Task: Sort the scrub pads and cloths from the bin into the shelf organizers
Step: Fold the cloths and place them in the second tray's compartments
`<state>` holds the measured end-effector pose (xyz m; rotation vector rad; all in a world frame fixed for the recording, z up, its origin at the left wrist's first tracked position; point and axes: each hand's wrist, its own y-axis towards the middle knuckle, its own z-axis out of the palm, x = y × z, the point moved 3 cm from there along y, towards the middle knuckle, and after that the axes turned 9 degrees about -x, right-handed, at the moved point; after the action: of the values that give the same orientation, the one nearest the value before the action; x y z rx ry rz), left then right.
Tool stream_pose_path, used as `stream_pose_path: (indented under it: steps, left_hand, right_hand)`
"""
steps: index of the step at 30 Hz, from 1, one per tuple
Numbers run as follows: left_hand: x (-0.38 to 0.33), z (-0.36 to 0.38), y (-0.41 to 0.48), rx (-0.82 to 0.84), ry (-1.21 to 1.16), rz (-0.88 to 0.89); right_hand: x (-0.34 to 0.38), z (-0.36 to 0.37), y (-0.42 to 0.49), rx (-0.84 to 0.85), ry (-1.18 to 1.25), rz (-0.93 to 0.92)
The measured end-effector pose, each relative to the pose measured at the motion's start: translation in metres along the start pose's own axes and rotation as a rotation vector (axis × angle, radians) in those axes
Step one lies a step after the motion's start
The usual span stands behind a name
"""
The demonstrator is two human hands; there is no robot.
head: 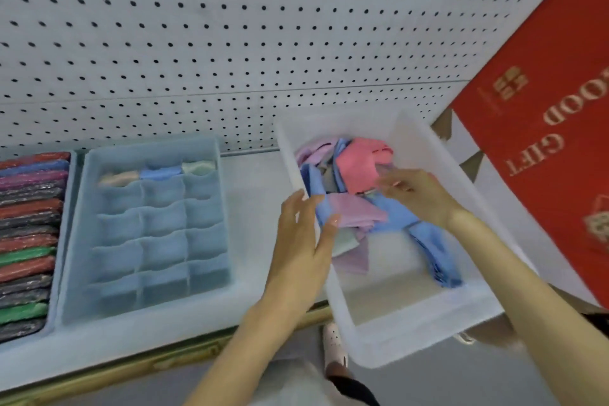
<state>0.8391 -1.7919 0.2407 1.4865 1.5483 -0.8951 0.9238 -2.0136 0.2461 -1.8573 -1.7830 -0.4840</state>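
Note:
A translucent white bin (408,343) sits on the shelf at the right and juts over its front edge. Inside lies a loose pile of cloths: a pink one (357,165), a lilac one (357,212) and blue ones (431,247). My left hand (303,241) reaches over the bin's left wall, thumb and fingers pinching the edge of a blue cloth (323,208). My right hand (418,194) is in the bin with its fingers curled into the pile beside the pink cloth. A blue gridded organizer (151,310) stands to the left, with three folded cloths (158,171) in its back row.
A second organizer (26,241) at the far left holds a row of wrapped scrub pads in red, green, purple and dark colours. A pegboard wall (230,26) backs the shelf. A red gift box (553,128) leans at the right. A shoe (334,343) shows on the floor below.

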Motion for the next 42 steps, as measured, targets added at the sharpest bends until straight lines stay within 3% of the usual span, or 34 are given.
stream_pose_path:
  steps: [5,9,14,18,21,25,28,31,37,42]
  left_hand:
    - [-0.003,0.051,-0.003,-0.152,0.124,-0.084]
    - [-0.005,0.059,-0.007,-0.237,0.191,-0.121]
    - [-0.003,0.058,-0.008,-0.255,0.188,-0.146]
    - [-0.003,0.059,-0.009,-0.251,0.225,-0.154]
    - [-0.008,0.056,-0.01,-0.327,0.194,-0.133]
    - [-0.033,0.057,-0.01,-0.509,0.03,-0.156]
    - [-0.066,0.068,0.008,-0.414,-0.254,-0.247]
    - [-0.095,0.078,0.024,-0.221,-0.467,-0.329]
    - [-0.132,0.069,0.038,-0.286,-0.438,-0.194]
    - [-0.146,0.075,0.036,-0.269,-0.825,-0.317]
  right_hand:
    - [-0.056,0.0,-0.01,0.154,0.109,-0.028]
    - [-0.058,0.039,0.008,0.272,-0.019,-0.318]
    - [-0.039,0.076,0.022,0.22,-0.377,-0.659]
    - [-0.043,0.075,0.027,0.138,-0.414,-0.664]
    - [-0.054,0.061,0.038,0.147,-0.07,-0.463]
    - [-0.046,0.021,0.031,0.349,0.618,-0.064]
    - [-0.026,-0.017,0.011,0.537,1.045,0.113]
    - [-0.003,-0.05,-0.007,0.642,1.246,0.143]
    - [0.018,-0.071,-0.025,0.433,1.143,0.032]
    - [0.04,-0.068,-0.04,0.06,0.782,-0.2]
